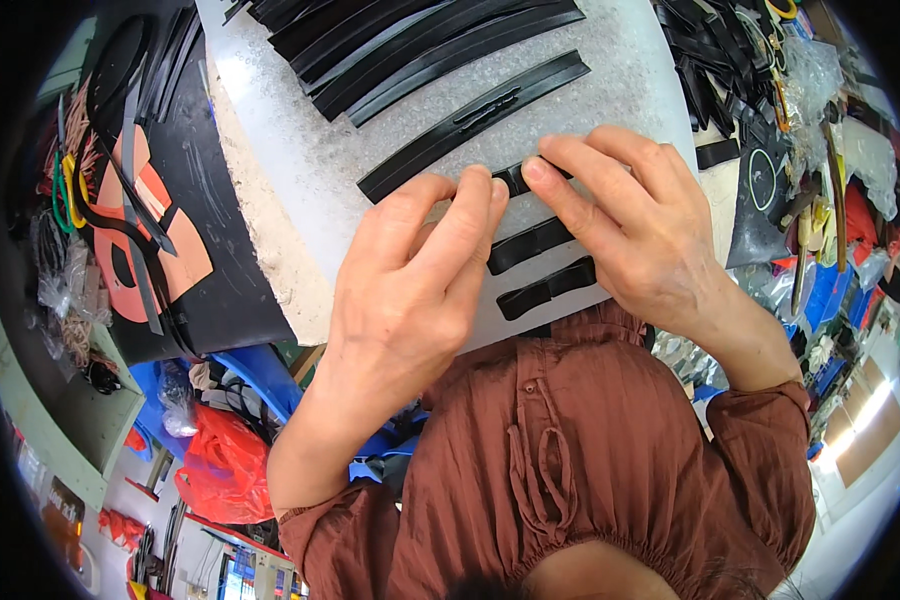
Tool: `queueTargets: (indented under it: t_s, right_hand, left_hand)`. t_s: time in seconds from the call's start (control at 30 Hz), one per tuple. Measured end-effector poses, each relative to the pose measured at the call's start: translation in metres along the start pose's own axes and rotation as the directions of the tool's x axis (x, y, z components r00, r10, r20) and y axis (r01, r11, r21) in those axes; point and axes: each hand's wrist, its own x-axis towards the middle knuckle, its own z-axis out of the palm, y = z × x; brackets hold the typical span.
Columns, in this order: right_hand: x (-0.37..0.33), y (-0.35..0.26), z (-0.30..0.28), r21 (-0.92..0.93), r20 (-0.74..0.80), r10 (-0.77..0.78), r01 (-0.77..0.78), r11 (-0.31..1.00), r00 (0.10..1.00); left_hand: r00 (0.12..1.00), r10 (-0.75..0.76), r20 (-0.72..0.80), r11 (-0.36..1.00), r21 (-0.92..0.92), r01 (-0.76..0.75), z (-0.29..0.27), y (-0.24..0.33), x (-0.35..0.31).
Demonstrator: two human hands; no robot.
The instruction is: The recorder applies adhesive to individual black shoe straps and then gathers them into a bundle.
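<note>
My left hand [405,270] and my right hand [645,225] pinch the two ends of a short black strip folded like a flat bow [513,180], low over the white board [625,105]. Fingertips cover much of it. Nearer me lie two similar black bow-shaped pieces, an upper one [530,244] partly behind my right hand and a lower one [547,288] near the board's edge. Just beyond my fingers, a longer black strip [440,138] lies flat, with a small narrow black piece [487,107] on top of it.
Several long black strips [390,60] lie side by side at the board's far end. Scissors with yellow handles [73,190] and orange-pink cut pieces [175,262] are on the left. More black strips [715,65] and clear plastic [812,80] crowd the right. A red bag [228,465] sits lower left.
</note>
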Motion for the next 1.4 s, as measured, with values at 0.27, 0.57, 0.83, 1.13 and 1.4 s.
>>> queueTargets:
  t_s: [0.27, 0.57, 0.83, 1.13, 1.4]
  right_hand:
    - [0.005, 0.000, -0.004, 0.019, 0.019, 0.000, 0.000, 1.000, 1.000]
    - [0.003, 0.000, -0.005, 0.048, 0.055, 0.027, -0.030, 0.998, 0.998]
    - [0.005, 0.001, -0.004, 0.024, 0.021, -0.010, 0.009, 1.000, 1.000]
    - [0.014, 0.011, -0.012, 0.107, 0.003, 0.059, -0.059, 0.993, 0.998]
    - [0.037, 0.045, 0.005, 0.038, -0.201, 0.102, -0.096, 0.995, 0.974]
  left_hand:
    - [0.999, -0.033, 0.018, 0.999, -0.034, 0.034, -0.003, 0.001, 0.002]
    - [0.999, -0.017, 0.033, 1.000, -0.014, 0.017, -0.005, 0.001, 0.004]
    - [0.995, -0.064, 0.078, 0.998, 0.024, 0.063, -0.007, 0.008, 0.008]
    - [0.998, -0.063, 0.008, 0.954, 0.293, 0.058, -0.015, 0.009, 0.013]
    - [0.891, -0.326, -0.315, 0.928, 0.073, 0.365, -0.003, -0.020, -0.005]
